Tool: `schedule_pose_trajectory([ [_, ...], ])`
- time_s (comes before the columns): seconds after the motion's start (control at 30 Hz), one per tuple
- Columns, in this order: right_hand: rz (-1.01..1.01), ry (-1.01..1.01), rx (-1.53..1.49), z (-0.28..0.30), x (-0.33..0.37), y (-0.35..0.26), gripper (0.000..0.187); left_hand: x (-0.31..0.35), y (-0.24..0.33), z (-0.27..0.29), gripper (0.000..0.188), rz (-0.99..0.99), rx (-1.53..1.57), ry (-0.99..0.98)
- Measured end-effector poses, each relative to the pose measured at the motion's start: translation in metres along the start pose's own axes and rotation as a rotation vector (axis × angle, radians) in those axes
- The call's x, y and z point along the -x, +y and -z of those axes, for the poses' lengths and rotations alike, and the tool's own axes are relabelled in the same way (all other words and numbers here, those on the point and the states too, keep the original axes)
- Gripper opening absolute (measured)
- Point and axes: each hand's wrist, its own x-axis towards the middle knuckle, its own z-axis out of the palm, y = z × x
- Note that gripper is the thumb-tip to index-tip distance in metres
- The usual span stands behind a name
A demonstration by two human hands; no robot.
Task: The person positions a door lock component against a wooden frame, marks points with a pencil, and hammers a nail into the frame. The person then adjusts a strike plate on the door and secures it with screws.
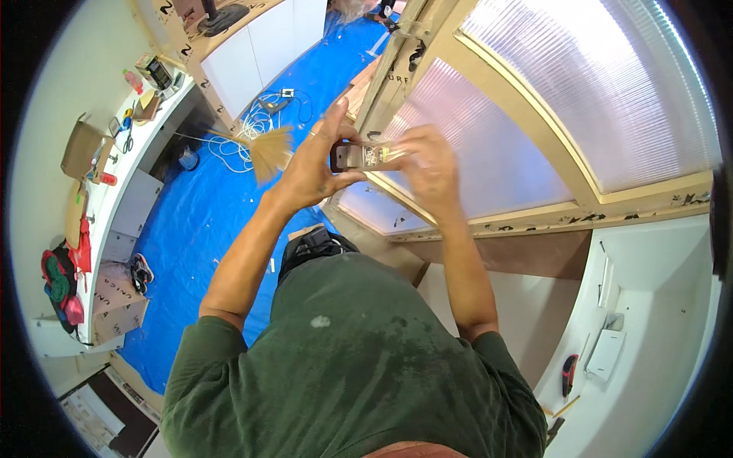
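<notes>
Chest-high in front of me, my left hand grips a small block-like thing with a dark end and a shiny, printed clear-and-brown band; its exact kind is not clear. Thumb and fingers press on it from below and above. My right hand, smeared by motion, has its fingers closed at the right end of that same thing. Just past both hands stands a wood-framed panel with ribbed translucent panes. A tan, fan-shaped bristle head, like a broom's, appears left of my left hand.
Blue sheeting covers the floor, with a coiled white cable on it. A white counter at left bears an open cardboard box and small items. At lower right, a red-and-black cutter lies on a white ledge.
</notes>
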Motion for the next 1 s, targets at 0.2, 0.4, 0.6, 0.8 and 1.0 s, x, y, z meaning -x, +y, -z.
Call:
schedule_pose_trajectory([
  [0.2,-0.189,0.323,-0.506,0.076,0.016,-0.001,0.02,0.019,-0.03,-0.014,0.134,0.153,-0.026,-0.032],
  [0.4,-0.146,-0.485,0.649,0.092,0.045,0.016,0.023,0.012,-0.044,-0.015,0.127,0.148,-0.084,-0.104],
  [0.6,-0.061,-0.144,0.207,0.02,0.008,-0.006,0.041,-0.023,0.006,-0.01,0.111,0.008,-0.139,-0.19],
  [0.8,-0.047,-0.17,0.295,0.03,0.02,0.017,0.028,-0.035,0.019,-0.04,0.109,0.039,0.156,-0.387],
  [1.0,0.002,-0.009,0.281,0.059,0.018,0.01,0.016,-0.039,0.022,-0.054,0.113,0.042,0.231,-0.395],
])
